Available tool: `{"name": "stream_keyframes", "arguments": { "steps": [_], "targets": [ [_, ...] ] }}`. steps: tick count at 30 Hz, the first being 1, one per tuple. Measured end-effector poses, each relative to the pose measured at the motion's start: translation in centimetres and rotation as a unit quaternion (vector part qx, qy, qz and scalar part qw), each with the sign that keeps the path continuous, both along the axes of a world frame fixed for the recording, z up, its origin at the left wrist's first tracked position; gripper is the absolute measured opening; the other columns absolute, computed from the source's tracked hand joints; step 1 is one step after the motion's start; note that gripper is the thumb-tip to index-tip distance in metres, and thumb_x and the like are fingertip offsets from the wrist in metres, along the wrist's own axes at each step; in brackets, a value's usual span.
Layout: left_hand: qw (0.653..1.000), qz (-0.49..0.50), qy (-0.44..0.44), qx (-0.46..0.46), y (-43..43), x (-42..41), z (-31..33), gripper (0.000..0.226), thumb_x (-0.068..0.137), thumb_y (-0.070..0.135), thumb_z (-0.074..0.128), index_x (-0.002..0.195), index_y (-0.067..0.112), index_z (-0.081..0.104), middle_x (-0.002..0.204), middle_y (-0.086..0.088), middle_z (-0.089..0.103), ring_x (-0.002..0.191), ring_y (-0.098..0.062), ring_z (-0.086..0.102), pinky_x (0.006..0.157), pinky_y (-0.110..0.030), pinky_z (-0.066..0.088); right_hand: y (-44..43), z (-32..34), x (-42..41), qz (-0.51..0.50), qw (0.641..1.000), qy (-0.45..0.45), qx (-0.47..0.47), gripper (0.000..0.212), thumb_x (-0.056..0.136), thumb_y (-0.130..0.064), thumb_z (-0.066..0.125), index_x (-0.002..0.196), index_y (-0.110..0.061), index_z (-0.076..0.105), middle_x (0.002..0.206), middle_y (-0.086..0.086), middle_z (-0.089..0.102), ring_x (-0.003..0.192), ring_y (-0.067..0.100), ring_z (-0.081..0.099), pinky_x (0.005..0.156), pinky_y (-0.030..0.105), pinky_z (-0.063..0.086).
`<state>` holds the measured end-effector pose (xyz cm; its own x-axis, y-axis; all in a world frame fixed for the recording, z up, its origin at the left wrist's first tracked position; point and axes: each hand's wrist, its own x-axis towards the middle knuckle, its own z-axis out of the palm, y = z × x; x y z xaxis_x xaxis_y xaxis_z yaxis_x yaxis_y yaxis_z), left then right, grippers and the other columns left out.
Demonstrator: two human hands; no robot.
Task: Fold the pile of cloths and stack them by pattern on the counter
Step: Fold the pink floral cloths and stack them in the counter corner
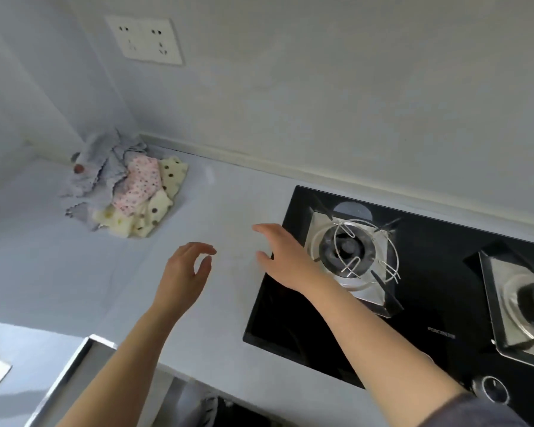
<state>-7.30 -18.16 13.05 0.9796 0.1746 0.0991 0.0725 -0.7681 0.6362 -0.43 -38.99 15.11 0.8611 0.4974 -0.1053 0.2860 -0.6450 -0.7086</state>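
A crumpled pile of cloths (127,192) lies in the back left corner of the pale counter (59,272). It holds grey cloths (96,177), a pink dotted cloth (139,186) and cream cloths with dark dots (154,211). My left hand (185,272) hovers over the counter's middle with fingers loosely curled, holding nothing. My right hand (281,257) reaches forward with straight fingers at the left edge of the hob, also empty. Both hands are well short of the pile.
A black glass gas hob (290,328) with two burners (352,245) fills the right side. A control knob (492,389) sits near its front edge. A double wall socket (145,40) is above the pile. A steel sink rim (74,371) shows at bottom left.
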Motion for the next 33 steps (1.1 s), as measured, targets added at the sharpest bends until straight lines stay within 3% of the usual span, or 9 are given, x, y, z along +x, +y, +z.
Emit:
{"name": "stream_keyframes", "arguments": {
  "steps": [6,13,17,19,22,24,27,29,33],
  "targets": [
    [0.997,0.066,-0.011,0.028,8.8,2.7,0.2,0.014,0.088,0.006,0.061,0.097,0.015,0.068,0.104,0.0,0.066,0.087,-0.024,0.061,0.077,-0.031,0.044,9.6,-0.4,2.5,0.049,0.998,0.011,-0.025,0.05,0.096,-0.019,0.047,0.145,-0.021,0.036,0.15,-0.003,0.033,0.136,0.015,0.035,0.11,0.035,0.034],
    [0.988,0.145,0.03,0.049,20.6,11.7,-0.7,0.019,0.088,0.011,0.057,0.105,0.01,0.067,0.11,-0.008,0.065,0.098,-0.029,0.061,0.075,-0.033,0.044,23.7,-0.9,9.1,0.012,0.999,0.034,-0.028,0.045,0.096,-0.017,0.049,0.14,-0.017,0.043,0.144,0.004,0.042,0.13,0.021,0.043,0.105,0.036,0.039],
    [0.977,0.139,0.141,0.076,24.9,16.1,-2.2,0.038,0.091,0.021,0.052,0.129,0.013,0.049,0.132,-0.006,0.047,0.108,-0.031,0.055,0.074,-0.036,0.041,30.0,-2.0,11.7,-0.009,0.995,0.093,-0.041,0.044,0.096,-0.017,0.047,0.14,-0.02,0.044,0.143,0.005,0.042,0.122,0.022,0.05,0.099,0.037,0.045],
    [0.971,0.112,0.195,0.085,26.0,17.4,-3.3,0.04,0.09,0.022,0.052,0.128,0.013,0.044,0.135,-0.008,0.042,0.105,-0.033,0.056,0.073,-0.038,0.042,31.9,-2.3,12.4,-0.018,0.994,0.097,-0.051,0.046,0.096,-0.016,0.046,0.142,-0.02,0.042,0.144,0.006,0.041,0.127,0.023,0.046,0.101,0.036,0.043],
    [0.979,0.081,0.158,0.104,26.3,17.9,-4.2,0.019,0.093,0.02,0.051,0.108,0.009,0.053,0.112,-0.012,0.059,0.086,-0.03,0.059,0.063,-0.035,0.044,32.8,-3.0,13.1,-0.041,0.992,0.102,-0.057,0.05,0.095,-0.013,0.045,0.144,-0.022,0.038,0.144,0.005,0.042,0.128,0.024,0.045,0.103,0.039,0.042],
    [0.985,0.077,0.108,0.11,26.6,17.9,-4.5,0.021,0.092,0.02,0.054,0.108,0.006,0.055,0.114,-0.012,0.057,0.089,-0.029,0.058,0.063,-0.036,0.044,33.1,-3.6,13.6,-0.05,0.992,0.099,-0.066,0.054,0.093,-0.01,0.046,0.145,-0.024,0.036,0.143,0.005,0.043,0.128,0.024,0.046,0.102,0.041,0.043],
    [0.977,0.074,0.154,0.126,27.3,17.7,-4.9,0.034,0.091,0.025,0.058,0.12,0.01,0.048,0.125,-0.009,0.05,0.106,-0.03,0.055,0.078,-0.04,0.047,33.5,-3.9,13.9,-0.054,0.99,0.099,-0.087,0.057,0.092,-0.008,0.046,0.146,-0.024,0.034,0.142,0.007,0.044,0.129,0.025,0.046,0.102,0.042,0.044],
    [0.977,0.062,0.165,0.118,27.7,17.7,-5.0,0.018,0.093,0.021,0.055,0.106,0.01,0.054,0.108,-0.009,0.061,0.093,-0.029,0.061,0.072,-0.036,0.047,33.9,-3.9,13.9,-0.053,0.989,0.1,-0.092,0.057,0.093,-0.009,0.046,0.147,-0.022,0.032,0.144,0.008,0.043,0.129,0.026,0.045,0.103,0.042,0.043],
    [1.0,0.004,-0.007,-0.005,27.6,17.2,-3.4,0.005,0.086,0.01,0.063,0.088,0.008,0.059,0.088,-0.005,0.058,0.074,-0.027,0.057,0.062,-0.029,0.039,34.0,-3.7,13.6,-0.069,0.993,0.079,-0.061,0.061,0.092,-0.013,0.05,0.148,-0.025,0.029,0.141,0.008,0.044,0.124,0.028,0.049,0.1,0.044,0.045]
  ]
}}
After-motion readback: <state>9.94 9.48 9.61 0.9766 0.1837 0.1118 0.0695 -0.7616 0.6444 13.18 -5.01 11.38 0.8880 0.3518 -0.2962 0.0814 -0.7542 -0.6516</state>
